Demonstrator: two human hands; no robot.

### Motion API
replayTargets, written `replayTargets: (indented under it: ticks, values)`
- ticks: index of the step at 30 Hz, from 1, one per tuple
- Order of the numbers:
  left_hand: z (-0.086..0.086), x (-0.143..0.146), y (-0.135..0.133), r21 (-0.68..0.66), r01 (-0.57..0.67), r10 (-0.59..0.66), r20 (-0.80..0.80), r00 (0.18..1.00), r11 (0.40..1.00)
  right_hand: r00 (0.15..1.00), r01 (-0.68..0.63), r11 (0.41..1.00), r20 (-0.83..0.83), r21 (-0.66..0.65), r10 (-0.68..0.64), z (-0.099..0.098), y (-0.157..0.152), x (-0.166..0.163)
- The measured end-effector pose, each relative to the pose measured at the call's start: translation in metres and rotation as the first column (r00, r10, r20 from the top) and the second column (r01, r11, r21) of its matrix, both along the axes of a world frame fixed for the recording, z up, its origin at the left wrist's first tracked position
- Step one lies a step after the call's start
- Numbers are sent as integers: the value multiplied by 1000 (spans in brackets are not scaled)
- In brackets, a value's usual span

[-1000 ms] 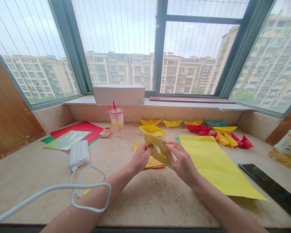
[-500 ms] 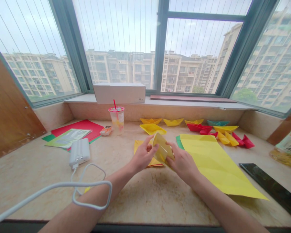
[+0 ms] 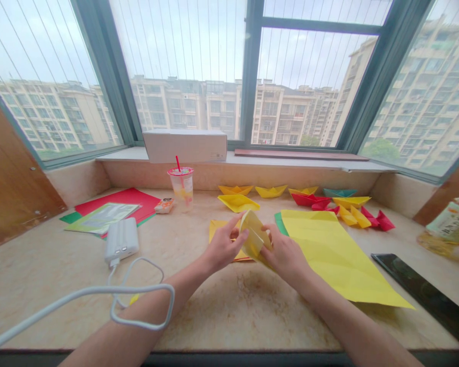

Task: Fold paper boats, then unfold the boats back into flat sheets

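A folded yellow paper piece (image 3: 254,235) is held up over the marble ledge (image 3: 229,311) between both hands. My left hand (image 3: 222,248) pinches its left edge with thumb and fingers. My right hand (image 3: 286,253) grips its right side, fingers curled round it. Under the hands lies a yellow and orange sheet (image 3: 214,229). A large creased yellow sheet (image 3: 329,255) lies just right of my right hand.
Several folded paper boats, yellow (image 3: 237,202), red (image 3: 309,200) and teal (image 3: 338,192), line the back. Also here: a drink cup with red straw (image 3: 181,185), red and green sheets (image 3: 117,209), a white power bank (image 3: 121,239) with cable (image 3: 137,300), a dark phone (image 3: 424,295), a white box (image 3: 185,145).
The yellow piece went from spread wide between the hands to turned and pressed narrower. Both hands came closer together. The view shifted slightly.
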State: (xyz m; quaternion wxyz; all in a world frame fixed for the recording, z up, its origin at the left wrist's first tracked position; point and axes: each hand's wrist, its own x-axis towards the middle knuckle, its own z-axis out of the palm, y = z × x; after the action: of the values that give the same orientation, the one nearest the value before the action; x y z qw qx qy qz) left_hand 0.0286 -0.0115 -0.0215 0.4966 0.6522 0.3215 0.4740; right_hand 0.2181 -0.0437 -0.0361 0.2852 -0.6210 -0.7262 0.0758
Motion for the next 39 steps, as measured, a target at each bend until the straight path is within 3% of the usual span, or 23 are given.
replayTargets:
  ticks: [6,10,17,23,30,39]
  values:
    - [2,-4,10,110,-185,195,-89,977,977,976,-175,970,-104,168,194,-3,-1,0]
    - [4,-9,15,178,-283,298,-63,952,942,950,-215,962,-192,171,246,-4,-2,-2]
    - [3,-14,22,222,-305,326,-64,943,926,878,-245,968,-409,61,248,-2,-3,-4]
    - [3,-16,27,176,-268,281,-58,958,947,801,-256,967,-561,-4,209,-1,0,-2]
    - [7,-16,25,157,-262,274,-60,960,952,750,-263,964,-638,-43,176,5,2,3]
    - [4,-17,27,170,-296,316,-105,943,940,700,-377,916,-690,-136,186,7,4,9]
